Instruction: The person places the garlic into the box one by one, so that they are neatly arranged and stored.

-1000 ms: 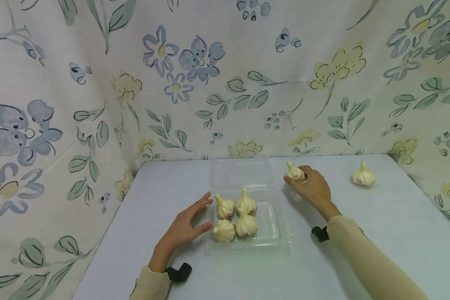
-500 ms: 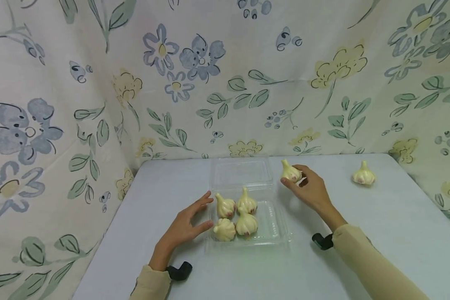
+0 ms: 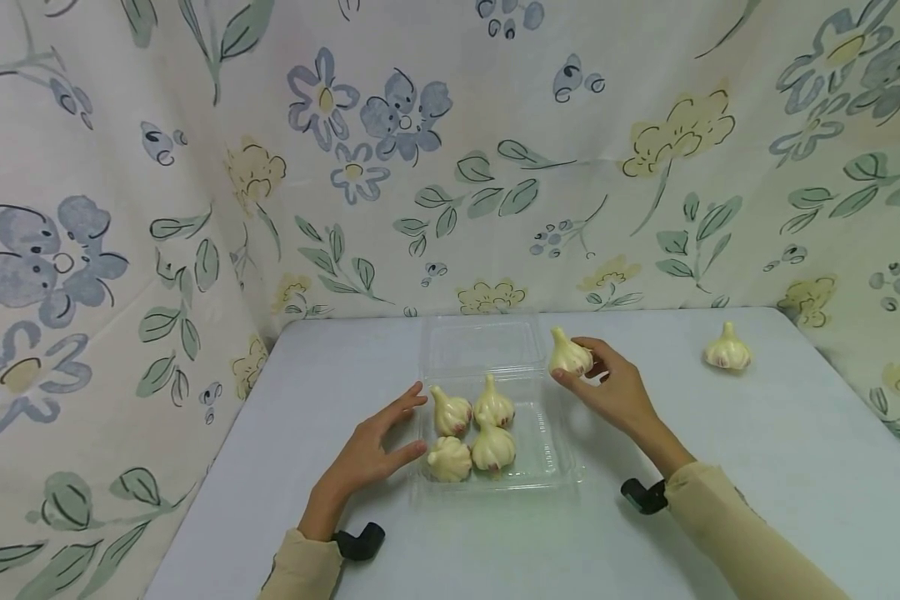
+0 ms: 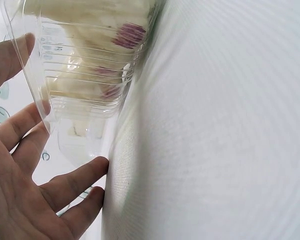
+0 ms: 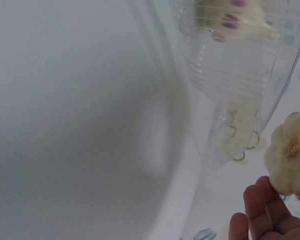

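My right hand point(image 3: 613, 389) pinches a garlic bulb point(image 3: 569, 354) between thumb and fingers, just right of the clear plastic container point(image 3: 543, 446). In the right wrist view the held garlic bulb point(image 5: 290, 152) shows its root end, up beside the container's wall. Several other bulbs stand in the container's left and middle part, such as the front-left garlic bulb point(image 3: 448, 460). My left hand point(image 3: 371, 450) lies at the container's left side with fingers spread. In the left wrist view, fingertips point(image 4: 42, 107) touch the container's rim, and two lower fingers reach down to the table.
Another garlic bulb point(image 3: 727, 348) stands at the back right of the white table point(image 3: 757, 467). The container's hinged lid point(image 3: 482, 346) lies flipped back behind it. A floral curtain point(image 3: 450, 208) hangs along the table's back edge and left side.
My right hand has carried its garlic bulb leftward, closer to the container. The left hand and the other bulbs have stayed where they were.
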The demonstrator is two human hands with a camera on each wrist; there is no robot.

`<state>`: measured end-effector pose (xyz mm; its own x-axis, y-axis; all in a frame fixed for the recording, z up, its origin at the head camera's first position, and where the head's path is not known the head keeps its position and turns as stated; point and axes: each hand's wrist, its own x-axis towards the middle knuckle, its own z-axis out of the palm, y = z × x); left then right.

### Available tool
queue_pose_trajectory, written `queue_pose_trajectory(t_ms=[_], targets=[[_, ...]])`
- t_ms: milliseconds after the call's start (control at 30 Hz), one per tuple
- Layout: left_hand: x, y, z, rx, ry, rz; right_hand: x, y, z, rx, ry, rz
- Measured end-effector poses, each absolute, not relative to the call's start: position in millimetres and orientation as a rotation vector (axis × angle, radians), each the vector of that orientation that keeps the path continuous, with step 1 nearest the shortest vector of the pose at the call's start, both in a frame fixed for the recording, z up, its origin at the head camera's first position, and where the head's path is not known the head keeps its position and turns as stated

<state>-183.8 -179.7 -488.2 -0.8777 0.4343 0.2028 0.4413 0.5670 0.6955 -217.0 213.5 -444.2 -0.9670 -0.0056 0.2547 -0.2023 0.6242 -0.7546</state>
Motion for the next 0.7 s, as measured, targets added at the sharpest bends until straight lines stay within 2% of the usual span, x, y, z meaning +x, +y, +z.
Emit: queue_pose_trajectory(t_ms=[700], targets=[[-183,-179,-488,-0.759,-2.787,-1.228,-202,197,-451,0.393,-2.598,1.371]])
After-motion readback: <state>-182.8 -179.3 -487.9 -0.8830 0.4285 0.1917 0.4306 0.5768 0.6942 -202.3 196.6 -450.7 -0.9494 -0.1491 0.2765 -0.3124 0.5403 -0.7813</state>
